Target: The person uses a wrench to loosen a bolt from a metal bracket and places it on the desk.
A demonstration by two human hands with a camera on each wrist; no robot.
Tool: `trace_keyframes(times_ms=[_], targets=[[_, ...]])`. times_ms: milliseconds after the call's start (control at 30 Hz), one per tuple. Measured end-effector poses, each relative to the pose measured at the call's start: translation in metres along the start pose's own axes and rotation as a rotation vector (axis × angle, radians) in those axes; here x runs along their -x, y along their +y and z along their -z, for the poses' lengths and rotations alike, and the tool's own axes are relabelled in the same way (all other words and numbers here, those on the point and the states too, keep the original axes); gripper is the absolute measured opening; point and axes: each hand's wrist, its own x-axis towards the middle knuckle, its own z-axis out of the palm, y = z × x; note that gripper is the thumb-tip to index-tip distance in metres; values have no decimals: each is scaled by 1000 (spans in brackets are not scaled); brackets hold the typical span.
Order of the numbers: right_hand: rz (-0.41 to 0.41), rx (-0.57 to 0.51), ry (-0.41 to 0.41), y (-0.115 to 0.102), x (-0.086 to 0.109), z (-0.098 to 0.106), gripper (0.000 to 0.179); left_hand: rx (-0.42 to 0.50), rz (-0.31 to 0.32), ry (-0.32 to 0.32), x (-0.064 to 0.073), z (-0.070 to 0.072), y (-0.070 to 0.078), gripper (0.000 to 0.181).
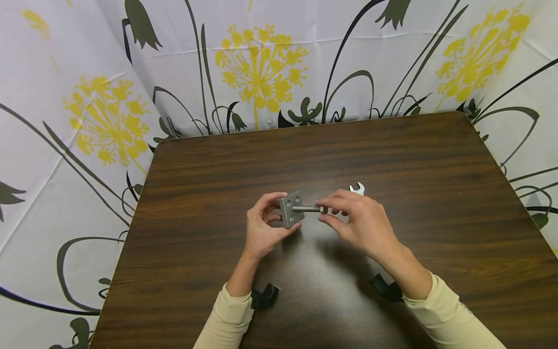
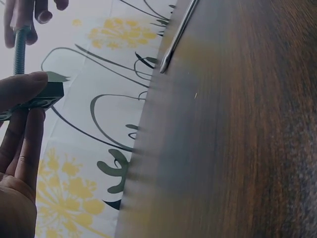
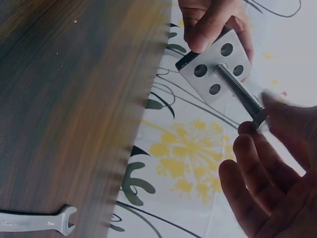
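Observation:
A square grey metal plate point(image 1: 287, 211) with a hole near each corner is gripped at its edges by my left hand point(image 1: 264, 227), thumb on one side and fingers on the other. From the plate's middle sticks out a threaded bolt point(image 3: 240, 91), lying roughly level toward the right in the head view. My right hand point(image 1: 364, 220) pinches the bolt's hex head point(image 1: 323, 209) between thumb and fingertips. Both hands hold the pieces above the table. The left wrist view shows the plate point(image 2: 47, 96) edge-on, with the bolt point(image 2: 20, 52) rising from it.
An open-ended wrench point(image 3: 37, 221) lies on the brown wood-grain table point(image 1: 209, 184), partly behind the right hand in the head view, where its jaw end point(image 1: 357, 188) shows. A flower-printed cloth point(image 1: 183, 58) hangs behind the table. Black wrist mounts point(image 1: 264, 295) sit at both wrists.

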Motion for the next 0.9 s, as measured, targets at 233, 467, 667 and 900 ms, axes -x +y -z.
trace_keyframes(times_ms=[233,467,667,900], targets=[[-80,-23,-3,1,1,-1,23,-8,-7,-7,0,1,0,65],[-28,-31,-1,2,0,-1,30,-10,-1,1,0,1,0,65],[-59,-46,-23,2,-1,-1,22,-12,-1,0,-1,1,1,64],[-2,-35,15,2,0,-2,27,-13,-11,9,4,3,-18,68]])
